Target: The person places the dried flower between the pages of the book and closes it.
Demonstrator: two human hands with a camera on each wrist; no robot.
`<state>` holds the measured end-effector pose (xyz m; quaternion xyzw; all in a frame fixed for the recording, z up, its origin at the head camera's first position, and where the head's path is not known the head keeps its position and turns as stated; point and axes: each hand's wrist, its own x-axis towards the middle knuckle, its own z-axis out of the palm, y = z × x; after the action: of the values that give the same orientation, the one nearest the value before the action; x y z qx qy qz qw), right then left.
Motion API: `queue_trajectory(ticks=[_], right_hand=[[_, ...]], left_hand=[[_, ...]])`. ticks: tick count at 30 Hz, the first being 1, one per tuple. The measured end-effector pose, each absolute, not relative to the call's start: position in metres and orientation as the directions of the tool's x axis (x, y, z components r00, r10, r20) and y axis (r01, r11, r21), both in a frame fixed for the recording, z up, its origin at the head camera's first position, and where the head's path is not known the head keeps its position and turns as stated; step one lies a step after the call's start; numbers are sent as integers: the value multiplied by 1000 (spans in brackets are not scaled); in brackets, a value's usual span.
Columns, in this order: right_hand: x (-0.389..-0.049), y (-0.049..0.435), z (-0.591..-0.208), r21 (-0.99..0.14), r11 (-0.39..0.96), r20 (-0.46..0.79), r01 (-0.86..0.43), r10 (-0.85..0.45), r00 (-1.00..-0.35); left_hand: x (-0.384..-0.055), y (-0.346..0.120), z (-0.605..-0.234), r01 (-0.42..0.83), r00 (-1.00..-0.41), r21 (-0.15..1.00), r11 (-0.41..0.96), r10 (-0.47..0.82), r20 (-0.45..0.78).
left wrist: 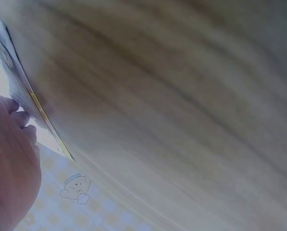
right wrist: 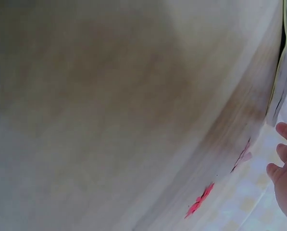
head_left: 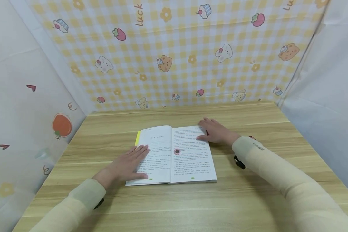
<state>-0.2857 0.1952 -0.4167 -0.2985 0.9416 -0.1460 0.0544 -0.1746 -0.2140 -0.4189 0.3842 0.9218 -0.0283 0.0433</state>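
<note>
An open book (head_left: 188,161) lies flat on the wooden table, with printed text on both pages and a small pink flower picture near the fold. A yellow strip (head_left: 137,138) of its cover shows along the left edge. My left hand (head_left: 126,166) rests on the lower left page with its fingers straight. At the upper right corner of the right page lies my right hand (head_left: 216,130), thumb over the page and fingers reaching past the edge. In the left wrist view, fingertips (left wrist: 23,118) lie on the page beside the book's edge. The right wrist view shows fingers (right wrist: 285,154) near the book's corner.
The wooden table (head_left: 191,206) extends around the book on all sides. Behind it hangs a yellow checked cloth (head_left: 191,74) with cartoon prints. White sheets stand at the left (head_left: 23,122) and right (head_left: 330,80).
</note>
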Motion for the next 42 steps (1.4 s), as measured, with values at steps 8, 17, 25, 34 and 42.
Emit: queue_trajectory(ticks=[8, 17, 25, 34, 42], right_hand=[[-273, 190, -409, -500, 719, 37, -483, -539, -841], [-251, 187, -399, -839, 475, 8, -265, -476, -879], [-231, 191, -386, -991, 136, -69, 13, -416, -907], [-202, 170, -390, -999, 41, -43, 26, -526, -849], [-187, 146, -405, -943, 161, 136, -290, -611, -780]], left_hand=[[-175, -214, -419, 704, -708, -21, 710, 699, -104], [-177, -214, -421, 699, -712, -19, 714, 695, -99], [-177, -215, -420, 708, -704, -21, 706, 704, -89], [-177, -216, -420, 704, -708, -19, 710, 700, -98], [-176, -217, -420, 701, -711, 0, 714, 698, -88]])
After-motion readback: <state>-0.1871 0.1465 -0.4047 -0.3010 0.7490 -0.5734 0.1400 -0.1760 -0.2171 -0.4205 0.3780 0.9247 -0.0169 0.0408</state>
